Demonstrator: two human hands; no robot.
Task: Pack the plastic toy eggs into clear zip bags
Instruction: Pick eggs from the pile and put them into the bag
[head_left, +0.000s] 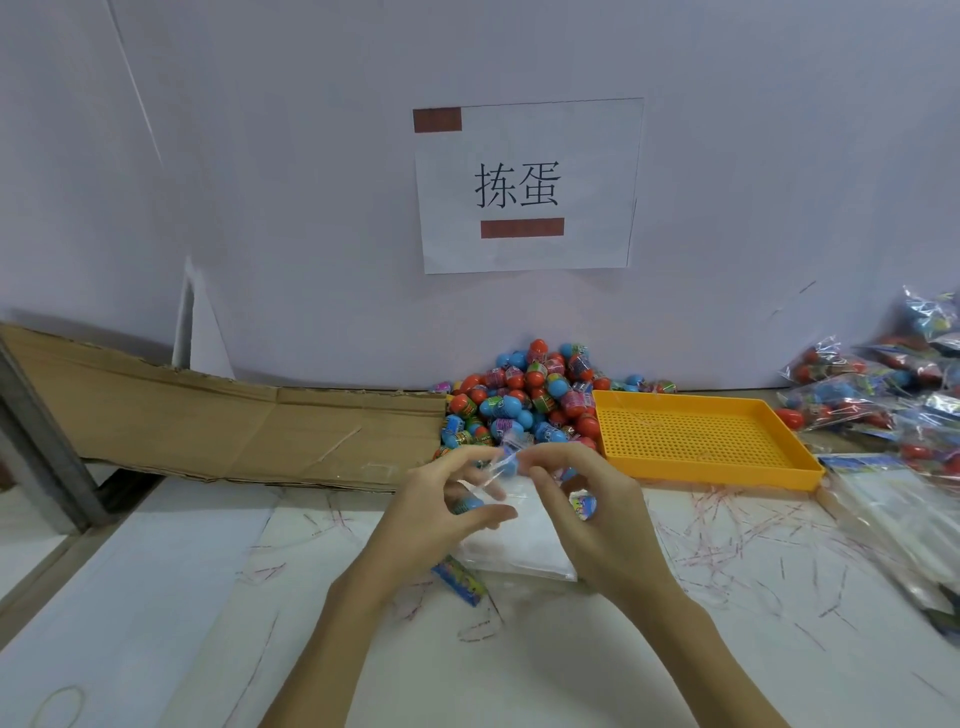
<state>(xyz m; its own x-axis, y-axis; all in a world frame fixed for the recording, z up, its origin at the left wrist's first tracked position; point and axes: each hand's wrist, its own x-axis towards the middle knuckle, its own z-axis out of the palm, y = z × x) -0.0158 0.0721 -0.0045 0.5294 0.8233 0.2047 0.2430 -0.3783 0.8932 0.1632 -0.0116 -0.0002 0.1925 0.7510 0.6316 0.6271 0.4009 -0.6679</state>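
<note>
Both the left hand (447, 499) and right hand (582, 501) pinched the clear plastic zip bag (501, 470) before the heap of red-and-blue plastic toy eggs (524, 402); slippery film could likely slip, spilling eggs.

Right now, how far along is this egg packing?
Some is done: filled bags lie stacked at the right. In hand: the left hand and right hand pinch a clear zip bag at its mouth, and the left also holds a blue egg. Left: a big pile of loose eggs by the wall, so plenty remains.
</note>
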